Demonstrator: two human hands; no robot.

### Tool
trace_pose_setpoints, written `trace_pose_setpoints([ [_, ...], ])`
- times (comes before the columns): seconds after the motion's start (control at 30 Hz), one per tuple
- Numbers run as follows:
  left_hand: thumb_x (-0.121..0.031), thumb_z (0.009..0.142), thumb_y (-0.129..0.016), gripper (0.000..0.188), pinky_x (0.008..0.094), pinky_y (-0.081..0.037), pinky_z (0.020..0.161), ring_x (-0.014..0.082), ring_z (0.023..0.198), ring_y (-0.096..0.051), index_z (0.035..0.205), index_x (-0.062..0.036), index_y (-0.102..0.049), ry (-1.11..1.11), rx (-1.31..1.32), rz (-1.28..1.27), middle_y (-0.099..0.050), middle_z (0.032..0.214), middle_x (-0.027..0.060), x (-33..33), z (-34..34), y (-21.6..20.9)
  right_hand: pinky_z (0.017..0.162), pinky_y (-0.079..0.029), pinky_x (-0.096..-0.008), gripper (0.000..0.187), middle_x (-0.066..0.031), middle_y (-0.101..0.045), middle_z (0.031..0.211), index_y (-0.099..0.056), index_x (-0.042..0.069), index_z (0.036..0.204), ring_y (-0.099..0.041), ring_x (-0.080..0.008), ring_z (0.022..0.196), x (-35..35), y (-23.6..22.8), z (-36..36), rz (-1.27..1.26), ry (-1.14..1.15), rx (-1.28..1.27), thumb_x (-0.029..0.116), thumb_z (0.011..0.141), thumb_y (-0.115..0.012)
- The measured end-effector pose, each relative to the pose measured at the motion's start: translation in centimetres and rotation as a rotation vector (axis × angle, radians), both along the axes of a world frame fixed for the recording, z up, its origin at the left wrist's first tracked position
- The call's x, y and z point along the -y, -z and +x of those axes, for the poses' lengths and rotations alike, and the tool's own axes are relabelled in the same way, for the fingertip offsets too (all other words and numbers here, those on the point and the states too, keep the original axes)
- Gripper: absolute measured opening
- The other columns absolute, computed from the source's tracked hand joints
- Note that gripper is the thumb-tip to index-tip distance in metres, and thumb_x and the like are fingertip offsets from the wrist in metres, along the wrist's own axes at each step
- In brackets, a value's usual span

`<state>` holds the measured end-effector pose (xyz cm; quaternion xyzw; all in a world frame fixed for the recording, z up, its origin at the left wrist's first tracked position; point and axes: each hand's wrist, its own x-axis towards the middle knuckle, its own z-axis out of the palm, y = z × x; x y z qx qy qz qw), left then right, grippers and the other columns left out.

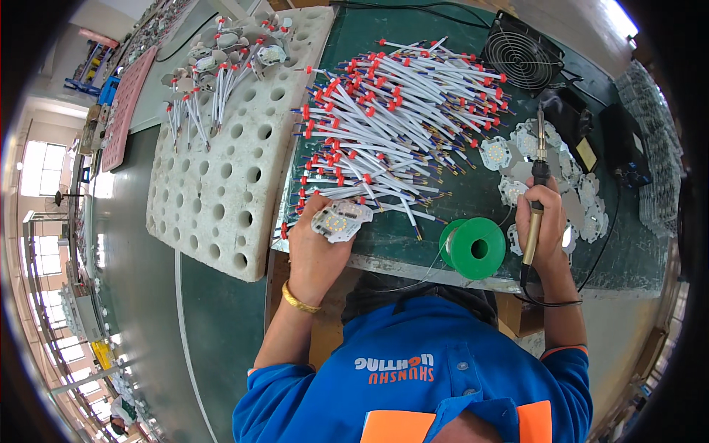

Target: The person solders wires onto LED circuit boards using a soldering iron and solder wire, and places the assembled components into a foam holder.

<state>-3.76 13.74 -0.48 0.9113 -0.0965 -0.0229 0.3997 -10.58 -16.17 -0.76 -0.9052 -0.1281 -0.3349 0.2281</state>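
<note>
My right hand (543, 221) grips the soldering iron (537, 193) upright over the bench, tip pointing away from me; my left hand (319, 236) clasps a small round LED board (338, 221) beside the wires (399, 118)

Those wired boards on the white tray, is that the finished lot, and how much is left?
Done: a few wired boards lie on the foam tray. In hand: left hand holds a board, right hand a soldering iron. Left: a big wire pile and bare boards.
</note>
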Motion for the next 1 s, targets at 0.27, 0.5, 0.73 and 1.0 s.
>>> trace_pose_setpoints([
  [0.27,-0.004,0.076,-0.069,0.025,0.0183,-0.040,0.058,0.0034,0.064,-0.049,0.098,-0.0008,-0.059,0.073,-0.149,-0.636,-0.063,0.089,0.0036,0.5,2.1,-2.1,0.064,-0.048,-0.0374,0.028,-0.0167,-0.056,0.086,-0.044,0.002,0.096,-0.059,-0.0316,0.074,-0.7,-0.1,-0.2,0.395,0.044,-0.135,-0.006,0.075,-0.060],
  [0.5,-0.011,0.084,-0.060,0.016,0.0157,-0.030,0.047,0.0014,0.051,-0.039,0.096,-0.0011,-0.055,0.189,-0.371,-1.115,-0.061,0.086,0.0078,6.9,4.8,-3.3,0.064,-0.047,-0.0319,0.027,-0.0137,-0.057,0.083,-0.049,0.001,0.093,-0.058,-0.0282,0.072,-1.4,-2.0,1.9,0.393,-0.044,0.025,-0.004,0.072,-0.065],
  [0.73,-0.006,0.081,-0.064,0.025,0.0177,-0.042,0.056,0.0053,0.064,-0.053,0.104,-0.0002,-0.057,0.348,-0.479,-1.079,-0.063,0.084,0.0045,12.9,4.3,-2.1,0.061,-0.044,-0.0291,0.028,-0.0090,-0.057,0.083,-0.050,0.003,0.092,-0.055,-0.0214,0.068,-0.7,-3.5,2.4,0.457,-0.048,-0.102,-0.002,0.070,-0.067],
  [1.0,-0.006,0.081,-0.066,0.021,0.0188,-0.046,0.068,0.0072,0.079,-0.056,0.099,-0.0006,-0.057,0.401,-0.502,-1.041,-0.063,0.089,0.0043,14.8,3.5,-1.5,0.059,-0.043,-0.0286,0.023,-0.0081,-0.054,0.082,-0.048,0.005,0.094,-0.054,-0.0166,0.066,-1.1,-3.9,2.4,0.576,0.039,-0.115,0.000,0.075,-0.062],
])
